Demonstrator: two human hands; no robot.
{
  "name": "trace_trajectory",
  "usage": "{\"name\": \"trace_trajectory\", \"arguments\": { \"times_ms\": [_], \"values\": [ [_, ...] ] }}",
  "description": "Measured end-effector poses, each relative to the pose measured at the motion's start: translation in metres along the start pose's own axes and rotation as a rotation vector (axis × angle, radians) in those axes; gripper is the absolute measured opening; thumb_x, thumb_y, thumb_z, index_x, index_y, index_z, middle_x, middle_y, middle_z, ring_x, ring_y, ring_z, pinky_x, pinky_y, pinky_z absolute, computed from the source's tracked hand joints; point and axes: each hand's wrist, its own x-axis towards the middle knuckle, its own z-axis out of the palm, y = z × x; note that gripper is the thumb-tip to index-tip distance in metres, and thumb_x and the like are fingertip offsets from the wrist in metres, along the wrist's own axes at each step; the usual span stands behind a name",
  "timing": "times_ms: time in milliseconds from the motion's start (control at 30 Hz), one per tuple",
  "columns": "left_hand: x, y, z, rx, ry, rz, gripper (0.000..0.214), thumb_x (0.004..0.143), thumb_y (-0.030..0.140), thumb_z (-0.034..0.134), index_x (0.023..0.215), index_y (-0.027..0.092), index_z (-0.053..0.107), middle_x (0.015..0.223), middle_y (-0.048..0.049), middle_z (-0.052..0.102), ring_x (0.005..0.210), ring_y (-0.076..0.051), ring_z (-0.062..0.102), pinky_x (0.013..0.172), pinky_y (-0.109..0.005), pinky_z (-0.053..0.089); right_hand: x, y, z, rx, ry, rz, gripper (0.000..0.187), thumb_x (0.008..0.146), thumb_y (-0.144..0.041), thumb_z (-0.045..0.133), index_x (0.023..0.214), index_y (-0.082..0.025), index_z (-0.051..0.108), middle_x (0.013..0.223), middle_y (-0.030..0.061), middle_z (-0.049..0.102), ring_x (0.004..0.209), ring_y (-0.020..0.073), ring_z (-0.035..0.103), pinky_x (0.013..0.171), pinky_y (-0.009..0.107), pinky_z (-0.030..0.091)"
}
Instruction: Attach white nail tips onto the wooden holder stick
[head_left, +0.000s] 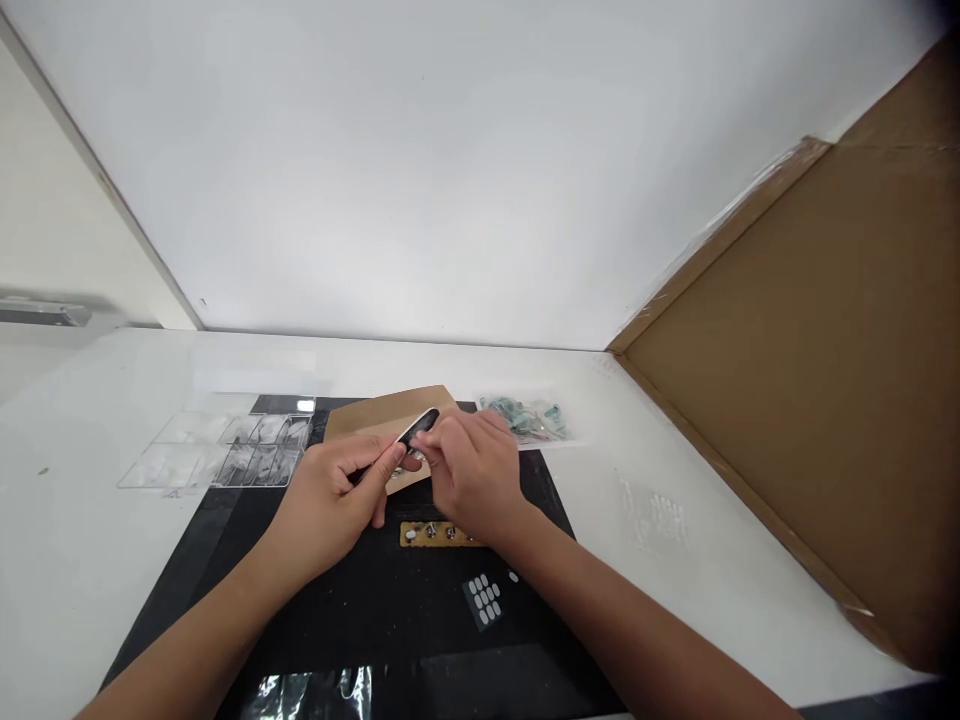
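My left hand [341, 500] is closed round a dark nail file [415, 430], its black tip sticking up to the right. My right hand [469, 470] pinches something small and pale against the file; I cannot make out what it is. Both hands hover over a black mat [360, 610]. Just below my right hand lies a brown strip [427, 534] with several small pale pieces stuck on it. A brown card [375, 415] lies behind the hands.
A clear compartment box [225, 450] with pale pieces sits at the left. A clear bag of greenish bits [529, 418] lies behind right. A small sheet of white dots [484, 598] rests on the mat. A cardboard panel [810, 400] walls the right side.
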Motion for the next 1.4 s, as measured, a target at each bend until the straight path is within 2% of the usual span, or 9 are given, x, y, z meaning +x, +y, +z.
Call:
{"name": "trace_trajectory", "arguments": {
  "times_ms": [167, 300, 367, 500, 600, 733, 867, 1233, 1400],
  "values": [
    [0.0000, 0.0011, 0.0007, -0.026, -0.004, 0.002, 0.046, 0.106, 0.053, 0.054, 0.106, 0.020, 0.084, 0.047, 0.0044, 0.060, 0.048, -0.013, 0.057, 0.061, -0.025, 0.047, -0.0001, -0.0008, -0.0003, -0.017, 0.058, 0.066, 0.029, 0.108, -0.021, 0.053, 0.081, -0.024, 0.044, 0.068, -0.0020, 0.057, 0.062, 0.0167, 0.051, 0.069, 0.036, 0.032],
    [0.0008, 0.0015, 0.0009, -0.038, -0.003, 0.020, 0.043, 0.106, 0.052, 0.055, 0.106, 0.020, 0.084, 0.049, 0.0053, 0.061, 0.049, -0.011, 0.057, 0.063, -0.024, 0.047, -0.0006, -0.0026, -0.0014, -0.002, 0.004, -0.022, 0.029, 0.105, -0.018, 0.054, 0.080, -0.024, 0.042, 0.070, -0.0013, 0.059, 0.063, 0.0165, 0.051, 0.072, 0.036, 0.033],
    [0.0013, 0.0015, 0.0010, -0.052, -0.001, 0.000, 0.044, 0.106, 0.053, 0.055, 0.106, 0.020, 0.084, 0.047, 0.0058, 0.059, 0.045, -0.011, 0.054, 0.060, -0.025, 0.046, -0.0003, -0.0028, -0.0015, -0.036, 0.059, 0.053, 0.030, 0.107, -0.019, 0.054, 0.080, -0.024, 0.042, 0.069, -0.0018, 0.060, 0.061, 0.0158, 0.049, 0.071, 0.036, 0.032],
    [0.0015, 0.0015, 0.0012, -0.027, -0.002, 0.022, 0.044, 0.106, 0.051, 0.054, 0.103, 0.019, 0.084, 0.047, 0.0050, 0.059, 0.049, -0.012, 0.057, 0.066, -0.026, 0.048, 0.0001, -0.0026, -0.0017, 0.032, -0.015, -0.024, 0.029, 0.106, -0.018, 0.052, 0.080, -0.024, 0.043, 0.070, -0.0015, 0.059, 0.063, 0.0159, 0.051, 0.073, 0.035, 0.033],
    [0.0008, 0.0013, 0.0014, -0.041, -0.005, 0.014, 0.045, 0.106, 0.052, 0.054, 0.103, 0.019, 0.084, 0.046, 0.0055, 0.057, 0.046, -0.012, 0.054, 0.060, -0.025, 0.046, 0.0003, -0.0026, -0.0014, -0.034, 0.037, 0.055, 0.028, 0.107, -0.019, 0.055, 0.081, -0.024, 0.045, 0.068, -0.0026, 0.057, 0.060, 0.0155, 0.049, 0.073, 0.036, 0.031],
    [0.0005, 0.0003, 0.0021, -0.006, 0.012, 0.031, 0.042, 0.106, 0.050, 0.055, 0.103, 0.020, 0.084, 0.048, 0.0052, 0.059, 0.048, -0.011, 0.056, 0.063, -0.025, 0.047, 0.0005, -0.0038, 0.0004, 0.025, -0.017, 0.018, 0.029, 0.107, -0.019, 0.052, 0.080, -0.024, 0.042, 0.068, -0.0029, 0.055, 0.061, 0.0154, 0.048, 0.073, 0.036, 0.030],
    [0.0010, 0.0007, 0.0028, 0.014, 0.032, 0.045, 0.040, 0.106, 0.048, 0.055, 0.104, 0.020, 0.084, 0.048, 0.0053, 0.060, 0.046, -0.011, 0.055, 0.061, -0.025, 0.046, 0.0016, -0.0059, 0.0011, 0.010, 0.019, 0.098, 0.029, 0.108, -0.021, 0.052, 0.081, -0.023, 0.044, 0.069, -0.0030, 0.056, 0.061, 0.0152, 0.049, 0.074, 0.036, 0.030],
    [0.0016, 0.0009, 0.0026, 0.031, 0.048, 0.111, 0.040, 0.107, 0.045, 0.053, 0.093, 0.020, 0.081, 0.049, 0.0050, 0.059, 0.050, -0.011, 0.058, 0.062, -0.024, 0.046, 0.0024, -0.0078, -0.0029, 0.063, -0.044, 0.060, 0.029, 0.107, -0.020, 0.052, 0.079, -0.023, 0.043, 0.069, -0.0025, 0.057, 0.060, 0.0149, 0.048, 0.072, 0.036, 0.030],
    [0.0023, 0.0003, 0.0011, -0.074, -0.022, 0.002, 0.041, 0.108, 0.052, 0.051, 0.098, 0.019, 0.074, 0.044, 0.0074, 0.053, 0.040, -0.009, 0.050, 0.050, -0.022, 0.040, -0.0001, -0.0009, -0.0040, 0.185, 0.085, 0.116, 0.020, 0.106, -0.020, 0.061, 0.088, -0.022, 0.052, 0.072, -0.0042, 0.063, 0.065, 0.0143, 0.059, 0.077, 0.036, 0.034]
  ]
}}
